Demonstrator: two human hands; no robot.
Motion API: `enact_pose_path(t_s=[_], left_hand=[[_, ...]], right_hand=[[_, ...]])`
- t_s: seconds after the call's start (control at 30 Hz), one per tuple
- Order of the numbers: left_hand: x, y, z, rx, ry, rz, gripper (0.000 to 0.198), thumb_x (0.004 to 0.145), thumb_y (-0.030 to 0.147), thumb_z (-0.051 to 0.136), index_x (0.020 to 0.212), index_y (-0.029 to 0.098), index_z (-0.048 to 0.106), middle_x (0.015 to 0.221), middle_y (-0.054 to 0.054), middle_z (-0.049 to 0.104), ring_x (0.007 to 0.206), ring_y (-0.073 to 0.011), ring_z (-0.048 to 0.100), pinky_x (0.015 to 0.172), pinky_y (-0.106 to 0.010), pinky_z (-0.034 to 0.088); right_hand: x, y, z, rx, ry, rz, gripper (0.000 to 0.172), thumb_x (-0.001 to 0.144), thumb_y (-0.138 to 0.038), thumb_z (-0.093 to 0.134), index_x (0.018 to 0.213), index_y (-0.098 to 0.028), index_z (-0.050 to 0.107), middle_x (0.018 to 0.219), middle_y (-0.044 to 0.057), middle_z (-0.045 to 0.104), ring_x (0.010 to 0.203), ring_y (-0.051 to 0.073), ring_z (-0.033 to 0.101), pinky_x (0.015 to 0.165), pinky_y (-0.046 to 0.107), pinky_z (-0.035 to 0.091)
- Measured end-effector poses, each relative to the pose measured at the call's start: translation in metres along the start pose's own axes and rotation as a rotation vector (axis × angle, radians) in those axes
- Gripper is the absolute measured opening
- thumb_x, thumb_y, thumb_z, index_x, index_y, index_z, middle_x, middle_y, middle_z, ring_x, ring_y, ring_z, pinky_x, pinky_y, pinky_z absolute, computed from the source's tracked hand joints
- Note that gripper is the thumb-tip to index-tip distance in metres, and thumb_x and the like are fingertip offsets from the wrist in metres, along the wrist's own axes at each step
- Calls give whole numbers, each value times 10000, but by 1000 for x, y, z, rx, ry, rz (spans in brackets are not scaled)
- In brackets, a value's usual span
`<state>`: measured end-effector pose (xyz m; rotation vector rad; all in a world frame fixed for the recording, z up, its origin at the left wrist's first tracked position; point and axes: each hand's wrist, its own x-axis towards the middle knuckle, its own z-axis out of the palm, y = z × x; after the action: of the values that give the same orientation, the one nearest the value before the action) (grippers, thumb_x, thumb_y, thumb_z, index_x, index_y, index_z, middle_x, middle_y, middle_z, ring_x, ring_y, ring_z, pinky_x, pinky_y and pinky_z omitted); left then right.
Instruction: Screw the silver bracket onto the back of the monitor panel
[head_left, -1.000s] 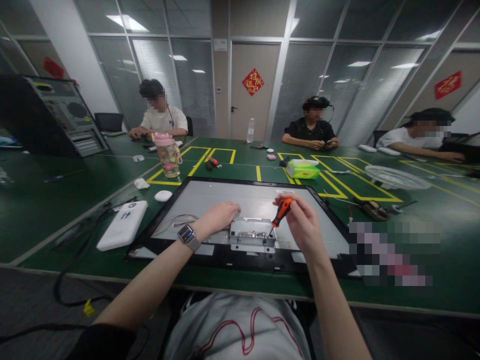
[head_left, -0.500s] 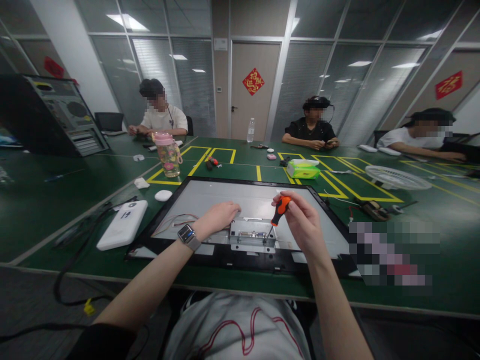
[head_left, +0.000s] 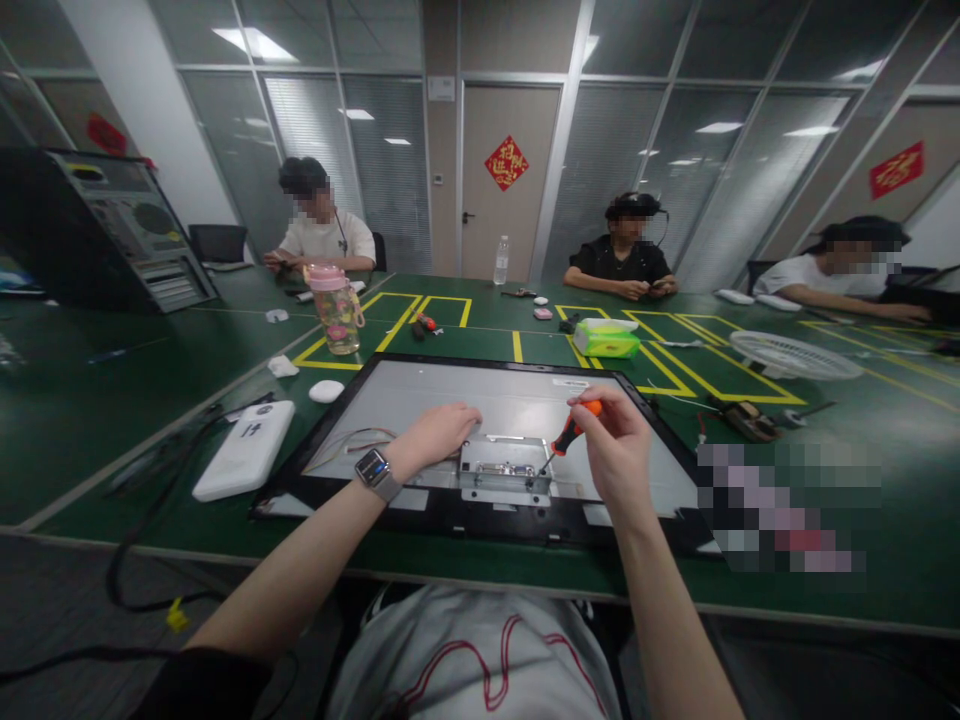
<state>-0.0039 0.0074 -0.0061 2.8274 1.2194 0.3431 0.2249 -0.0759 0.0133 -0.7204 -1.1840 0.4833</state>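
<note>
A black-framed display panel (head_left: 352, 400) lies flat before me, its grey metal back facing up. Near its front edge is a metal bracket (head_left: 491, 457) with a row of connector ports. In my right hand (head_left: 621, 450) is an orange and black screwdriver (head_left: 568, 435), pinched at the handle and tilted to the right. Its tip reaches the right end of the bracket; whether it sits in a screw is too small to tell. My left hand (head_left: 439, 437) rests on the bracket's left side, fingers stretched out. Thin wires (head_left: 337, 445) run over the panel left of that hand.
To the left lie a white power bank (head_left: 246, 450) and a white round case (head_left: 327, 391). A floral bottle (head_left: 335, 310) and a green tissue pack (head_left: 606, 340) stand beyond the panel. A fan grille (head_left: 795, 356) is at right. Several people sit across the table.
My right hand and the screwdriver handle have shifted right and slightly down, so the screwdriver leans more. My left hand stays in place.
</note>
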Motion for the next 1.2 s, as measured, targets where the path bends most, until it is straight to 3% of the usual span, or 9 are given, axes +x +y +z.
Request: enact_pose_path(t_s=[0.17,0.27,0.47,0.6,0.8,1.03,1.2], left_hand=[[0,0,1,-10,5,-6,351,996,239,325,1148,181,635,1067,-97,689,984,-224,660,849,-318,493],[0,0,1,-14,8,-7,353,995,235,322,1149,179,634,1064,-99,690,991,-228,660,853,-323,493],[0,-1,1,-17,8,-3,345,989,226,335,1144,180,639,1061,-99,695,986,-220,661,858,-312,491],[0,1,0,-17,3,-10,346,991,227,332,1140,178,640,1069,-101,694,984,-222,660,862,-318,493],[0,1,0,-10,-12,-11,345,989,220,331,1145,172,635,1068,-105,692,987,-230,660,863,-334,495],[0,1,-1,-28,-4,-11,344,990,231,338,1145,178,640,1066,-105,691,983,-227,660,857,-324,494],[0,1,-1,-24,-8,-12,350,988,218,327,1136,180,642,1059,-106,689,974,-234,661,862,-337,490]], right_hand=[[-3,-8,4,133,-162,111,234,913,-390,609,1082,-249,688,928,44,688,855,195,653,804,356,518],[-4,-11,5,195,-225,157,264,931,-410,578,1111,-247,682,947,58,698,858,210,669,805,384,539],[-3,-6,2,65,-137,62,152,817,-313,742,966,-289,725,954,4,638,876,165,613,774,285,499],[-3,-4,1,70,-143,63,173,907,-356,625,1021,-280,731,1012,33,645,899,181,620,819,326,490],[-1,-3,0,80,-101,5,76,799,-314,745,853,-262,728,866,11,610,850,177,593,759,310,498],[-1,-10,4,159,-167,135,202,890,-423,631,979,-261,712,856,37,686,843,205,646,785,363,524],[0,-11,5,170,-169,91,213,805,-458,721,876,-257,715,899,32,654,842,199,625,790,367,528]])
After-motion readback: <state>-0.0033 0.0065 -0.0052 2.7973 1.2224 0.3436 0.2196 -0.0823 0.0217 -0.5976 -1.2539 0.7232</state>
